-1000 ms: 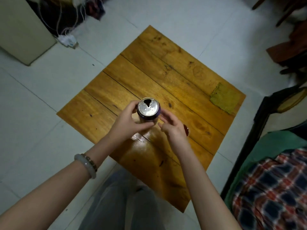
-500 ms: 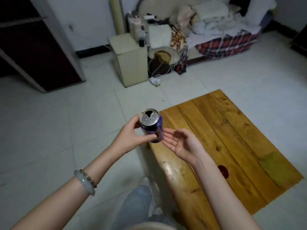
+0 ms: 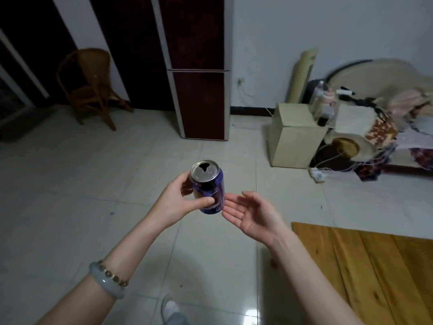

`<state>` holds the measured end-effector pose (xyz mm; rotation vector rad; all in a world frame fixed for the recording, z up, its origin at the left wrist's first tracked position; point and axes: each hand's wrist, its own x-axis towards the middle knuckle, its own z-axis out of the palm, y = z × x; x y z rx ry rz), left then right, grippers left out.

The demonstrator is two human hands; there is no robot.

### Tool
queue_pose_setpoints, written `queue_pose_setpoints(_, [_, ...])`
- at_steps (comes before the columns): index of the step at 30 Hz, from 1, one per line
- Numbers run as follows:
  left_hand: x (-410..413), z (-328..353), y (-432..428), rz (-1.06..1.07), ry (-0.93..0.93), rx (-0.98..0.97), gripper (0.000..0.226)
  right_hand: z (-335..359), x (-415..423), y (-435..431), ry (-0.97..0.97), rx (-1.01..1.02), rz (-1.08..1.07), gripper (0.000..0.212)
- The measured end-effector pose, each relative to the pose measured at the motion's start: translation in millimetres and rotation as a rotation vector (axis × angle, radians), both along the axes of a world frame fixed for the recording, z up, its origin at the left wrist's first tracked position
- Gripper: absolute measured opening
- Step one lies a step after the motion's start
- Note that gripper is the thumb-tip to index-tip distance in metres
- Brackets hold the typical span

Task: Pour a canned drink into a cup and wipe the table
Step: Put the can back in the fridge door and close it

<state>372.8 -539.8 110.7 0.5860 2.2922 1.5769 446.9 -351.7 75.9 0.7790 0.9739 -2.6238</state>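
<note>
My left hand (image 3: 179,202) grips a purple drink can (image 3: 209,188) with its thumb and fingers round the body. The can is upright, slightly tilted, its top open, and it is held in the air over the tiled floor. My right hand (image 3: 251,215) is just right of the can, palm up, fingers straight, with the fingertips close to the can's lower side. The low wooden table (image 3: 365,266) shows only as a corner at the lower right. No cup and no cloth are in view.
A dark red cabinet (image 3: 201,90) stands against the far wall. A wicker chair (image 3: 91,85) is at the far left. A beige box (image 3: 296,137), a power strip (image 3: 317,173) with cables and piled bedding lie at the right. My shoe (image 3: 169,308) is below.
The view has swung up and left, away from the table, which now sits at the lower right. The can stays in my left hand; my right hand has opened, palm up, beside it.
</note>
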Motion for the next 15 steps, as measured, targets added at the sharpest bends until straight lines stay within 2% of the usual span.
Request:
queue_pose_setpoints(3, [-41,7,-47,0.048,0.023,0.008,0.055,6,-55,-40,0.014,-0.006,0.075,0.045])
queue_pose_setpoints(11, [-165,7,-159,0.121,0.048,-0.007,0.084,7,-192,-147,0.053,-0.043,0.151,0.04])
queue_pose_setpoints(15, [-214,11,-195,0.134,0.046,0.01,0.085,12,-243,-184,0.057,-0.04,0.177,0.041])
